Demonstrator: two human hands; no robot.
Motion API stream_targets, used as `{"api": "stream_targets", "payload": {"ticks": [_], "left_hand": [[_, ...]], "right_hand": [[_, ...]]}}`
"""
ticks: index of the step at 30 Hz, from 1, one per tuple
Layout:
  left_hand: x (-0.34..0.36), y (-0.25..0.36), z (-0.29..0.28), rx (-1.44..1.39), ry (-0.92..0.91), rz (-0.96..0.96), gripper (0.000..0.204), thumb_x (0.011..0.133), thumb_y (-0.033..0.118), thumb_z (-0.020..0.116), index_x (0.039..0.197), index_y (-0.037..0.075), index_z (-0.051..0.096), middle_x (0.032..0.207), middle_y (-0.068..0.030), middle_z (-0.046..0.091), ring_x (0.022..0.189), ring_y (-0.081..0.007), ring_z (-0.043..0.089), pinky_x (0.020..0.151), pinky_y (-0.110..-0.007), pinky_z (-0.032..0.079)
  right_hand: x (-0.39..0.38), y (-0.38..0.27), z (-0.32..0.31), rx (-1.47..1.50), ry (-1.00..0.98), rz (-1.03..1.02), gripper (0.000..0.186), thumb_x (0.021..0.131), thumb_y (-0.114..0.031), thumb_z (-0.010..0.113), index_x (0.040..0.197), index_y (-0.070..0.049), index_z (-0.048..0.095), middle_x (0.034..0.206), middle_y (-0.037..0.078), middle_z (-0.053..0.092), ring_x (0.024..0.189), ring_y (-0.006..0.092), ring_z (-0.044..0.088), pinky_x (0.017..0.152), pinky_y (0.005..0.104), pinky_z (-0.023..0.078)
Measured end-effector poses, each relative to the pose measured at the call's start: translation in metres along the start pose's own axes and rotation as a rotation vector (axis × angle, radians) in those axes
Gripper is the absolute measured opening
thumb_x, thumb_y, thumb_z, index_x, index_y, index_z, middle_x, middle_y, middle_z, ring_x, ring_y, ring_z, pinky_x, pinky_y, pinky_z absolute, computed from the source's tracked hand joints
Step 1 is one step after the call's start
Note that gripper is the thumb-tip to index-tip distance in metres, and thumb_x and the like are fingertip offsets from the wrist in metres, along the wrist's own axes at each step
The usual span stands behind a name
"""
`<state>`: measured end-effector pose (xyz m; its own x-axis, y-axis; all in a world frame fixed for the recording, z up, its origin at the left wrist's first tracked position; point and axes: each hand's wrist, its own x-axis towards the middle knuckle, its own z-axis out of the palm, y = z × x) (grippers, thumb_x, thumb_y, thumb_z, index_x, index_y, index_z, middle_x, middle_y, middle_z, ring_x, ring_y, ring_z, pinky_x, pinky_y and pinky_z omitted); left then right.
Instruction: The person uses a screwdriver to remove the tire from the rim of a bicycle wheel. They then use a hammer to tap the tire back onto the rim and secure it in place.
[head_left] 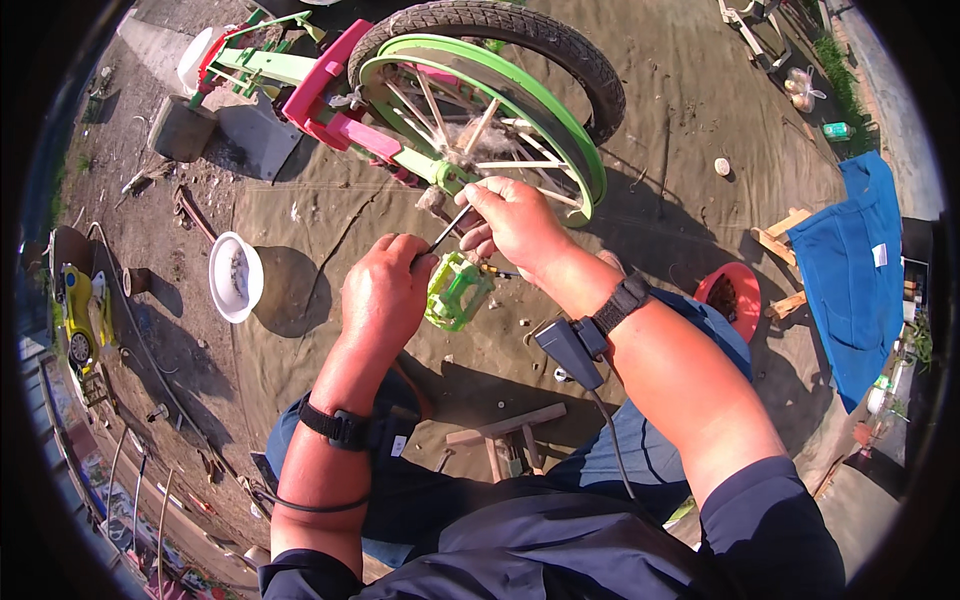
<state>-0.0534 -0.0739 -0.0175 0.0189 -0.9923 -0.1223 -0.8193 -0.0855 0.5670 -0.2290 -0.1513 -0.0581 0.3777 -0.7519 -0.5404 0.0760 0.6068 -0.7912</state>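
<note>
My left hand [388,290] is closed around a tool with a thin metal shaft [447,232], possibly a screwdriver; its handle is hidden in my fist. The shaft slants up and right towards my right hand [512,222], whose thumb and forefinger pinch at its far end beside the wheel's hub. What else those fingers hold, if anything, is hidden. The wheel [577,130] has a green rim and pale spokes, with a dark tyre [603,85] showing behind it. A pink and green frame [330,85] runs to the hub. Just below my hands is a bright green pedal [457,292].
A white bowl [236,277] lies to the left, a red bowl [735,290] to the right. Blue cloth [850,270] drapes over a wooden stand. Between my knees stands a small wooden stool [507,425]. A yellow toy car [80,315] sits at the far left.
</note>
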Motion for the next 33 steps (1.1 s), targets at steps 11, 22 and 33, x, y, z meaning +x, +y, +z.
{"api": "stream_targets", "payload": {"ticks": [11, 22, 33], "left_hand": [[0.007, -0.010, 0.001, -0.050, -0.041, -0.018, 0.014, 0.087, 0.013, 0.070, 0.095, 0.002, 0.068, 0.091, -0.0152, 0.067, 0.085, -0.0357, 0.066, 0.075, -0.041, 0.052], [0.006, -0.002, 0.014, -0.234, -0.148, -0.116, 0.017, 0.088, 0.015, 0.070, 0.098, 0.001, 0.067, 0.090, -0.0168, 0.069, 0.087, -0.0346, 0.068, 0.077, -0.040, 0.052], [0.009, -0.009, 0.033, -0.258, -0.128, -0.082, 0.018, 0.089, 0.015, 0.068, 0.099, 0.000, 0.067, 0.092, -0.0177, 0.069, 0.089, -0.0358, 0.067, 0.079, -0.041, 0.052]], "right_hand": [[0.004, 0.000, 0.004, -0.099, 0.052, -0.050, 0.026, 0.105, -0.024, 0.052, 0.103, 0.000, 0.063, 0.080, 0.008, 0.064, 0.061, 0.0142, 0.066, 0.051, 0.0254, 0.050], [0.005, -0.007, 0.001, -0.724, 0.208, -0.414, 0.026, 0.098, -0.024, 0.058, 0.089, -0.001, 0.067, 0.065, 0.006, 0.063, 0.057, 0.0138, 0.064, 0.054, 0.0326, 0.049], [0.001, -0.016, 0.007, -0.901, 0.262, -0.617, 0.026, 0.092, -0.021, 0.059, 0.074, -0.002, 0.060, 0.073, 0.019, 0.063, 0.071, 0.0423, 0.062, 0.064, 0.0510, 0.048]]}}
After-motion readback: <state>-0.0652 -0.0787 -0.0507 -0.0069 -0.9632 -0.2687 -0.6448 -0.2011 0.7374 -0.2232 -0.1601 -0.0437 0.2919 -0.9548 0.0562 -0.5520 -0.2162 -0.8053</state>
